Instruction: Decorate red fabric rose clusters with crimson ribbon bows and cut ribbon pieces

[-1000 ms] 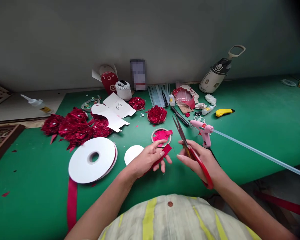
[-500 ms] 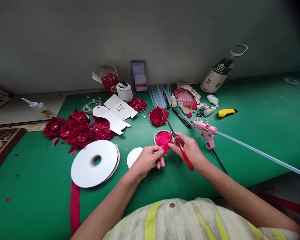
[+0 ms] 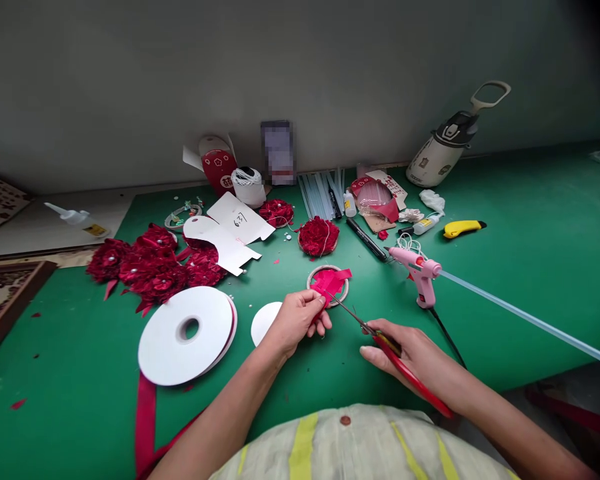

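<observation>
My left hand (image 3: 300, 321) is closed, pinching a piece of red ribbon (image 3: 322, 304) between thumb and forefinger. In my right hand (image 3: 414, 353) are red-handled scissors (image 3: 414, 379), their blades pointing left at the ribbon by my left fingertips. Just beyond the fingertips, cut red ribbon pieces (image 3: 337, 279) lie in a tape ring (image 3: 347, 293). A white disc (image 3: 265, 323) is partly covered by my left hand. To the left stands a large white ribbon spool (image 3: 165, 333), with red ribbon (image 3: 146, 413) trailing toward me. A ruffled red flower (image 3: 319, 237) sits behind the ring.
A pink glue gun (image 3: 420, 270) with a long glue stick lies at the right, near a black marker (image 3: 367, 240) and a yellow cutter (image 3: 464, 229). Red flowers (image 3: 155, 267) and white card pieces (image 3: 240, 217) lie at left. Behind stand a phone (image 3: 279, 153) and a bottle (image 3: 443, 150).
My right hand has moved right and toward me, and the scissors now point at the ribbon. A ribbon strip lies across the tape ring. My left hand keeps its pinch.
</observation>
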A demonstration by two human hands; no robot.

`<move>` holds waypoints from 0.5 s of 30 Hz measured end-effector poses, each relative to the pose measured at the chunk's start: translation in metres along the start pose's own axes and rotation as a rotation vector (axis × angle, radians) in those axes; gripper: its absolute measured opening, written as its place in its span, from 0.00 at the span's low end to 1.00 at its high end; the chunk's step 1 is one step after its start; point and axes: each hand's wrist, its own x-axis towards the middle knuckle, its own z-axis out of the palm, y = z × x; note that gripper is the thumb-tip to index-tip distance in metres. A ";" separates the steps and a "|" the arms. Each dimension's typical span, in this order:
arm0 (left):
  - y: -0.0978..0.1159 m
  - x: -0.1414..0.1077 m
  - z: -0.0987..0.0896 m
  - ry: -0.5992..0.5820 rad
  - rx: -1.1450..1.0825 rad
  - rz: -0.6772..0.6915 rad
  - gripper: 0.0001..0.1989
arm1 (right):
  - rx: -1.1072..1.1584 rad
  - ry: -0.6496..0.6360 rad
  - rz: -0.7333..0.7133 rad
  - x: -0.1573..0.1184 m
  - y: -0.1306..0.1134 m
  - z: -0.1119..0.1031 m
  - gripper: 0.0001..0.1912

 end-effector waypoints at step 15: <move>0.000 -0.001 -0.001 -0.045 0.023 -0.014 0.12 | 0.064 -0.046 0.026 0.005 -0.003 0.006 0.18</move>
